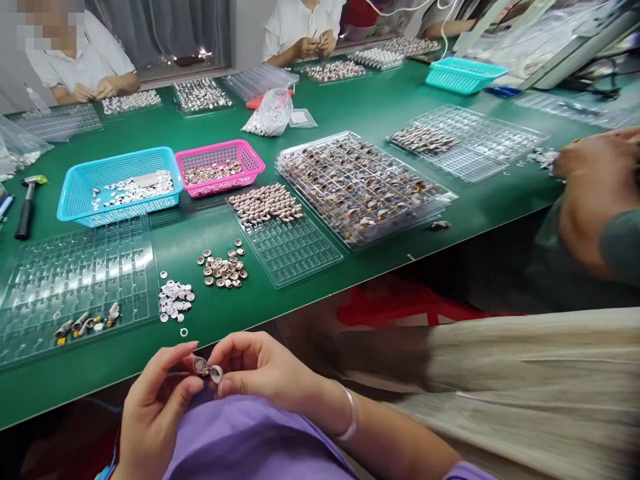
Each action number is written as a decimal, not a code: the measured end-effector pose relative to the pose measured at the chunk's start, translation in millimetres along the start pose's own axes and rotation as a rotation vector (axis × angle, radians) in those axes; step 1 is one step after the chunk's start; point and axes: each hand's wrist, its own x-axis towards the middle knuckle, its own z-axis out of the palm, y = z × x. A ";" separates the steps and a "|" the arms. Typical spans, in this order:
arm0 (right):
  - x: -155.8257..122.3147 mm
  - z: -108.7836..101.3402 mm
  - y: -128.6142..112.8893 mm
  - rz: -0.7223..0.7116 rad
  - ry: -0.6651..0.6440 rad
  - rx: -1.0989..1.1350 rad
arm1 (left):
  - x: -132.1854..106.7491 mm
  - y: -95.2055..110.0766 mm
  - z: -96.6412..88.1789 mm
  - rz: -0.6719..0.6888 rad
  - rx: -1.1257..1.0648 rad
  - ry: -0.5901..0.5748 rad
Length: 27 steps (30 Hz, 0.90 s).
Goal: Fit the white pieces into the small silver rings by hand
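My left hand (155,407) and my right hand (260,370) meet just below the front edge of the green table (350,107), over my purple lap. Both pinch small round metal parts (207,369) between thumb and fingertips; a silver cap shows at the right fingertips. A silver bangle sits on my right wrist. On the table just ahead lie a small pile of white rings (175,299) and a pile of copper-coloured caps (225,267). A clear tray (75,280) at the left holds a few finished pieces (85,325).
A blue basket (117,183) and a pink basket (220,167) hold parts. Clear trays with copper pieces (360,187) fill the middle. A hammer (27,200) lies at left. Two people work across the table; another person's hands (595,187) are at right.
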 end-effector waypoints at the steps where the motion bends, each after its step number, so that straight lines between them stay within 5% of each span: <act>1: 0.6 -0.1 1.6 0.004 0.009 0.031 | -1.2 0.2 1.5 -0.086 -0.040 0.019; 4: 2.9 -1.0 8.9 -0.015 0.030 0.109 | 0.5 -0.9 2.2 -0.223 -0.128 -0.042; 8: 5.9 -1.6 19.5 -0.048 0.048 0.139 | 7.4 -2.4 -1.0 -0.143 -0.113 -0.190; 12: 7.3 -1.3 23.0 -0.056 0.061 0.139 | 6.9 4.4 0.7 -0.101 -0.024 -0.164; 27: 5.4 4.9 17.8 -0.152 0.071 -0.025 | 7.9 13.7 5.5 -0.314 -0.093 -0.198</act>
